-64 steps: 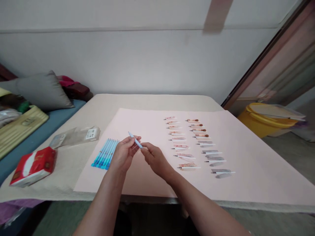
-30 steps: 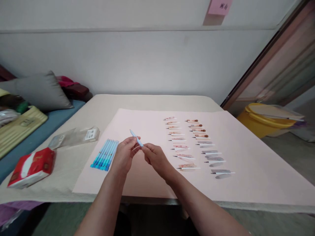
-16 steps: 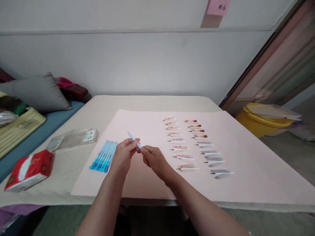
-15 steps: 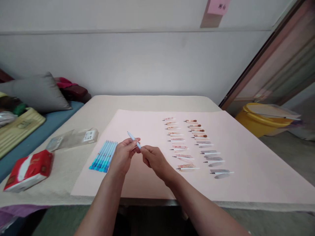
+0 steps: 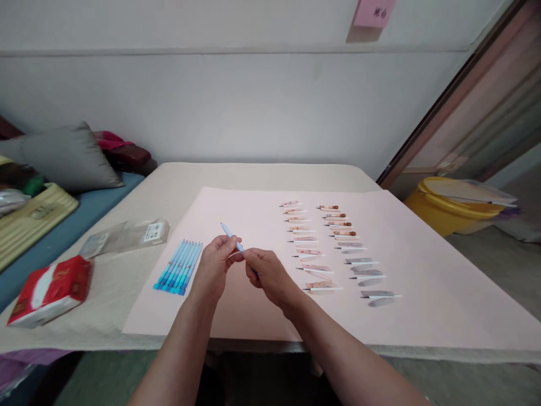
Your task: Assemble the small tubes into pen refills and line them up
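Observation:
Between both hands is a light blue pen [image 5: 227, 230], its dark tip pointing up and to the left. My left hand [image 5: 214, 262] pinches the barrel between thumb and fingers. My right hand [image 5: 268, 276] is closed around the pen's lower end, and a bit of dark blue shows under its fingers. Left of my hands, several blue pens [image 5: 179, 268] lie side by side on the pink sheet [image 5: 236, 208]. To the right, several pen parts with thin white refills [image 5: 308, 241] lie in a column. A second column holds brown-topped parts [image 5: 340, 224] and grey parts [image 5: 367, 273] with refills.
At the left of the table lie a red tissue pack [image 5: 51, 290] and a clear plastic wrapper [image 5: 131, 237]. A grey cushion [image 5: 63, 158] rests on a blue seat beyond. A yellow bucket [image 5: 448, 208] stands right of the table, and a wall rises behind it.
The pen's tip has shifted slightly right and up. Dark blue now shows at the end in my right hand. Both hands stay close together.

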`<action>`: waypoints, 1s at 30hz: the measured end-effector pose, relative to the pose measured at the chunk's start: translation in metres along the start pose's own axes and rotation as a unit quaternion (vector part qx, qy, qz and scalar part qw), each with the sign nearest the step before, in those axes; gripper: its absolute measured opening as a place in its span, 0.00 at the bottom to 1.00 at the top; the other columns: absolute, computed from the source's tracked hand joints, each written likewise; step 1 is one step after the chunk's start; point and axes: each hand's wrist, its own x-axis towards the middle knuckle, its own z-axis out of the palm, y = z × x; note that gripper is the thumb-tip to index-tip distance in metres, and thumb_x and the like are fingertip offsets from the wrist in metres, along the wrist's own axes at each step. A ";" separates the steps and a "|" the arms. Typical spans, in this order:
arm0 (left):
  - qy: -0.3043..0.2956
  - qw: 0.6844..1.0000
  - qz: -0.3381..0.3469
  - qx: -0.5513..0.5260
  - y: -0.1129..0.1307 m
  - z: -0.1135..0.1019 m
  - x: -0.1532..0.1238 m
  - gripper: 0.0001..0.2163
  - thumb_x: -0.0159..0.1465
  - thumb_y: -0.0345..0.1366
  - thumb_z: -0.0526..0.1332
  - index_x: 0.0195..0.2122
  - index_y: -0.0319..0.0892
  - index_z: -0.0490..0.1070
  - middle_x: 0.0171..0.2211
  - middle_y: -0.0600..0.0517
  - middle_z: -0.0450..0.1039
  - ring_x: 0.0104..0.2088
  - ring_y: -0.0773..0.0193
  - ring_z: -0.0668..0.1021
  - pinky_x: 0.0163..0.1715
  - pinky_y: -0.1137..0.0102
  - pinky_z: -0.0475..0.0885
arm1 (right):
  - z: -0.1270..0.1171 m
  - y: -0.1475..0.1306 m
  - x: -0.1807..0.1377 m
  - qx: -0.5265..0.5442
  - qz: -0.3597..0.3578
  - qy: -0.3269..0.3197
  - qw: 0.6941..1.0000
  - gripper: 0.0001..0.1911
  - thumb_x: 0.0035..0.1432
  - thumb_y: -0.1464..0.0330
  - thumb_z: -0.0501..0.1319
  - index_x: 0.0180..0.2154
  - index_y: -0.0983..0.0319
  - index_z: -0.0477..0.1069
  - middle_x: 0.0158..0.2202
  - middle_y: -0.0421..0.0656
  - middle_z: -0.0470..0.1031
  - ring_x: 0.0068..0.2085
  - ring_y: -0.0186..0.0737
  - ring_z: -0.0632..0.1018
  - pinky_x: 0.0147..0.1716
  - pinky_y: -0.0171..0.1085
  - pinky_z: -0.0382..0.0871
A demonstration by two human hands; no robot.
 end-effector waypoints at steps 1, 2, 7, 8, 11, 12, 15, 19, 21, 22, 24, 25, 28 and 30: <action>0.006 1.000 0.005 0.012 0.000 0.000 0.000 0.11 0.54 0.40 0.65 0.32 0.36 0.73 0.32 0.48 0.72 0.32 0.67 0.73 0.35 0.69 0.69 | 0.000 0.000 0.000 -0.006 -0.003 0.002 1.000 0.17 0.58 0.60 0.54 0.22 0.63 0.63 0.13 0.33 0.57 0.17 0.26 0.55 0.17 0.30 0.45; 0.006 1.000 0.007 0.017 -0.001 0.001 0.000 0.11 0.54 0.40 0.65 0.31 0.36 0.73 0.32 0.49 0.72 0.31 0.67 0.73 0.35 0.70 0.69 | 0.000 0.000 0.000 -0.009 -0.005 0.002 1.000 0.17 0.59 0.60 0.53 0.22 0.63 0.63 0.13 0.33 0.57 0.17 0.26 0.55 0.17 0.30 0.46; 0.014 1.000 -0.002 -0.002 0.000 0.000 0.001 0.10 0.54 0.39 0.65 0.29 0.35 0.72 0.32 0.48 0.72 0.31 0.66 0.74 0.33 0.70 0.69 | -0.002 0.003 0.001 0.025 0.010 0.006 1.000 0.22 0.59 0.53 0.51 0.26 0.64 0.66 0.14 0.35 0.59 0.16 0.26 0.55 0.16 0.31 0.44; 0.014 1.000 -0.003 -0.003 0.000 0.000 0.001 0.10 0.54 0.39 0.65 0.29 0.35 0.72 0.32 0.48 0.72 0.31 0.66 0.74 0.33 0.69 0.69 | -0.002 0.003 0.001 0.037 0.015 0.010 0.999 0.22 0.59 0.52 0.51 0.27 0.64 0.67 0.15 0.35 0.60 0.16 0.26 0.55 0.16 0.31 0.43; 0.006 1.000 -0.005 -0.004 0.000 -0.002 0.001 0.09 0.54 0.38 0.64 0.29 0.36 0.72 0.31 0.48 0.73 0.31 0.65 0.75 0.35 0.68 0.70 | -0.003 0.005 0.003 0.057 0.024 0.023 0.998 0.22 0.59 0.52 0.51 0.29 0.64 0.67 0.17 0.36 0.64 0.15 0.25 0.55 0.15 0.31 0.41; 0.004 1.000 -0.005 -0.006 -0.001 -0.002 0.002 0.09 0.54 0.38 0.64 0.30 0.36 0.72 0.32 0.48 0.73 0.31 0.65 0.75 0.36 0.68 0.70 | -0.003 0.005 0.004 0.058 0.025 0.029 0.998 0.22 0.59 0.52 0.51 0.29 0.64 0.67 0.18 0.36 0.65 0.14 0.24 0.54 0.15 0.31 0.41; -0.006 1.000 -0.013 -0.021 -0.002 -0.003 0.003 0.09 0.54 0.37 0.64 0.32 0.37 0.72 0.34 0.47 0.74 0.33 0.65 0.75 0.40 0.66 0.70 | -0.005 0.005 0.005 0.053 0.019 0.049 0.997 0.22 0.59 0.52 0.50 0.27 0.64 0.66 0.20 0.37 0.67 0.13 0.23 0.52 0.14 0.31 0.40; -0.012 0.999 -0.027 -0.034 0.000 -0.002 0.003 0.09 0.54 0.37 0.65 0.32 0.37 0.72 0.34 0.47 0.74 0.35 0.63 0.75 0.38 0.67 0.70 | -0.007 0.002 0.005 0.022 0.021 0.025 0.999 0.21 0.58 0.53 0.52 0.26 0.64 0.66 0.19 0.37 0.66 0.14 0.24 0.54 0.15 0.31 0.43; -0.010 0.999 -0.029 -0.031 0.001 0.000 0.002 0.10 0.53 0.38 0.65 0.32 0.36 0.72 0.34 0.46 0.74 0.35 0.63 0.75 0.37 0.68 0.70 | -0.008 0.000 0.004 -0.018 0.022 0.006 1.000 0.19 0.57 0.55 0.54 0.27 0.64 0.67 0.18 0.36 0.65 0.16 0.25 0.56 0.15 0.30 0.45; -0.006 0.999 -0.029 -0.030 0.002 0.001 0.002 0.11 0.53 0.38 0.65 0.33 0.37 0.73 0.35 0.46 0.74 0.35 0.63 0.75 0.36 0.68 0.70 | -0.008 -0.001 0.003 -0.047 0.016 0.008 0.999 0.17 0.57 0.56 0.55 0.26 0.63 0.67 0.18 0.35 0.64 0.16 0.26 0.56 0.16 0.30 0.46; 0.013 1.000 -0.022 -0.018 0.002 0.001 0.001 0.12 0.53 0.41 0.66 0.33 0.37 0.73 0.35 0.47 0.74 0.35 0.63 0.75 0.36 0.67 0.70 | -0.008 -0.002 0.002 -0.120 -0.015 0.032 0.992 0.16 0.57 0.60 0.55 0.23 0.63 0.67 0.17 0.35 0.63 0.18 0.27 0.59 0.18 0.30 0.51; 0.031 0.999 -0.015 -0.006 0.001 0.000 0.002 0.13 0.52 0.42 0.66 0.32 0.38 0.73 0.34 0.47 0.74 0.34 0.64 0.75 0.36 0.68 0.70 | -0.007 -0.002 0.001 -0.157 -0.037 0.044 0.986 0.16 0.57 0.61 0.55 0.22 0.63 0.66 0.17 0.35 0.63 0.20 0.28 0.61 0.20 0.30 0.54; 0.076 0.997 0.001 0.029 0.000 -0.003 0.004 0.14 0.49 0.43 0.68 0.29 0.37 0.73 0.32 0.49 0.74 0.32 0.67 0.73 0.36 0.71 0.68 | -0.005 -0.003 -0.001 -0.226 -0.082 0.053 0.969 0.16 0.57 0.65 0.55 0.19 0.62 0.64 0.17 0.35 0.64 0.22 0.29 0.64 0.24 0.30 0.57; 0.076 0.997 0.002 0.023 0.000 -0.004 0.005 0.14 0.48 0.42 0.69 0.28 0.36 0.74 0.31 0.49 0.73 0.32 0.68 0.73 0.37 0.71 0.68 | -0.004 -0.003 -0.001 -0.236 -0.084 0.049 0.967 0.15 0.58 0.66 0.54 0.19 0.62 0.64 0.17 0.35 0.63 0.22 0.29 0.64 0.24 0.30 0.57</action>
